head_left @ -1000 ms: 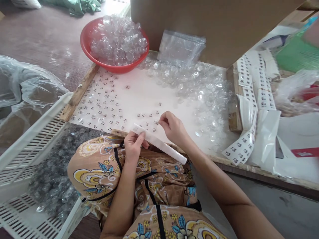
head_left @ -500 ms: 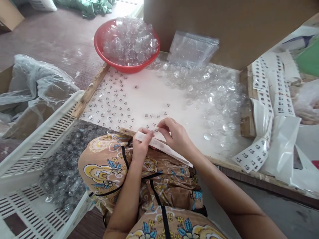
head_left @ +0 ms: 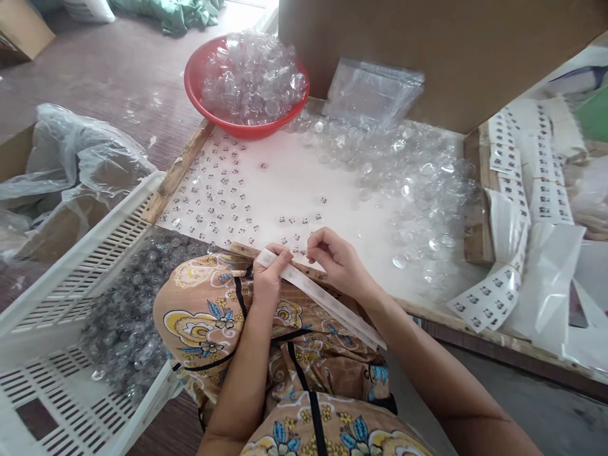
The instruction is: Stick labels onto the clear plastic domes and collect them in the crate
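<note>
Pinched in my left hand (head_left: 272, 271) is a narrow white sticker strip (head_left: 327, 301), which trails down to the right across my lap and under my right forearm. My right hand (head_left: 338, 261) hovers over the near edge of the white board (head_left: 304, 180), thumb and forefinger together; whatever they hold is too small to make out. Just beyond my hands lie several small panda-print stickers (head_left: 305, 220). Many more clear discs with panda prints (head_left: 218, 196) cover the board's left side. Loose clear plastic pieces (head_left: 413, 183) are heaped on its right side.
A red basin (head_left: 247, 131) full of clear plastic pieces stands at the back left corner. Left of my lap, a white slatted crate (head_left: 61, 291) holds many pieces. Sticker rolls (head_left: 494, 288) lie to the right. A cardboard panel (head_left: 427, 50) rises behind, with clear bags (head_left: 373, 92) against it.
My right hand has drawn slightly away from my left hand, to the right. The strip now hangs lower and longer across my lap. The whole view has shifted slightly.
</note>
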{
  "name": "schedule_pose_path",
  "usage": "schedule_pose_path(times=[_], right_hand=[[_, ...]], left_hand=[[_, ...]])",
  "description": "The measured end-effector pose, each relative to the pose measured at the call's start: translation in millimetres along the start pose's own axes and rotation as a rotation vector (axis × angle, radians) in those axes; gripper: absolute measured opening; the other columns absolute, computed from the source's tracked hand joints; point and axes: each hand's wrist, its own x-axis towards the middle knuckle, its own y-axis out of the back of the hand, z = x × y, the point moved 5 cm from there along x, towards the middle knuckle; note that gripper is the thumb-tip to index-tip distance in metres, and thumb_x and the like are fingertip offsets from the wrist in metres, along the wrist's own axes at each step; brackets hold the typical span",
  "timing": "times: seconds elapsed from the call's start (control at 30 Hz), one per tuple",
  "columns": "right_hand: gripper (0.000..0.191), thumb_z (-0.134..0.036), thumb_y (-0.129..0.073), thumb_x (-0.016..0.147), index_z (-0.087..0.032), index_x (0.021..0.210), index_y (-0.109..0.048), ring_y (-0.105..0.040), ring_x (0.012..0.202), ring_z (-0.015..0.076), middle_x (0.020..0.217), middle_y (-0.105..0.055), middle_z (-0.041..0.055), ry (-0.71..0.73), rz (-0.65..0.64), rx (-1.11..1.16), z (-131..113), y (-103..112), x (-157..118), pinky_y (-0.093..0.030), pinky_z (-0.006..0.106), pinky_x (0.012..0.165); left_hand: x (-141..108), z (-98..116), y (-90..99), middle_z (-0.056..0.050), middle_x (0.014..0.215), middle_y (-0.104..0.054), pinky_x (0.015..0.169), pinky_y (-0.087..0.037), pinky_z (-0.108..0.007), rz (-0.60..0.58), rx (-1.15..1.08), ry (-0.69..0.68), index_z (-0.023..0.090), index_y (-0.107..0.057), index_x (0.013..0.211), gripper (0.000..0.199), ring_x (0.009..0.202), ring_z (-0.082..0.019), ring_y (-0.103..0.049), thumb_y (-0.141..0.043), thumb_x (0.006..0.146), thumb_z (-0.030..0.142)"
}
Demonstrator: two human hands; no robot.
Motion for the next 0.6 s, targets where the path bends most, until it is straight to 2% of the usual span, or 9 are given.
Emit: schedule_pose_path(times=[0.1, 0.23, 0.6], right_hand=[[0.007, -0.027, -0.055, 0.088, -0.022, 0.084, -0.051, -0.053, 0.068, 0.0126, 0.073, -0.053, -0.0021, -0.069, 0.023, 0.146, 1.3, 2.3, -0.3, -0.045, 0.028, 0.065], [0.012, -0.031, -0.06, 0.086, -0.021, 0.085, -0.054, -0.051, 0.067, 0.0116, 0.075, -0.054, -0.0019, -0.14, -0.015, 0.21, 2.5, -3.2, -1.2, -0.044, 0.027, 0.061], [0.01, -0.03, -0.06, 0.084, -0.022, 0.083, -0.055, -0.051, 0.069, 0.0121, 0.076, -0.056, -0.0006, -0.157, 0.013, 0.174, 5.1, -3.7, 0.6, -0.042, 0.027, 0.06]], left_hand=[[0.1, 0.3, 1.0, 0.003, 0.062, -0.055, 0.057, -0.041, -0.023, 0.018, -0.002, -0.027, 0.019, -0.063, 0.068, 0.028, 0.057, -0.011, -0.05, -0.076, 0.074, 0.043], [-0.4, 1.1, -1.5, 0.002, 0.065, -0.059, 0.06, -0.043, -0.023, -0.012, -0.007, -0.053, 0.019, -0.065, 0.069, 0.028, 0.061, -0.011, -0.052, -0.077, 0.075, 0.043], [2.4, 1.6, -2.1, 0.0, 0.07, -0.064, 0.067, -0.047, -0.025, -0.03, 0.016, -0.098, 0.02, -0.068, 0.067, 0.026, 0.068, -0.014, -0.058, -0.08, 0.071, 0.043]])
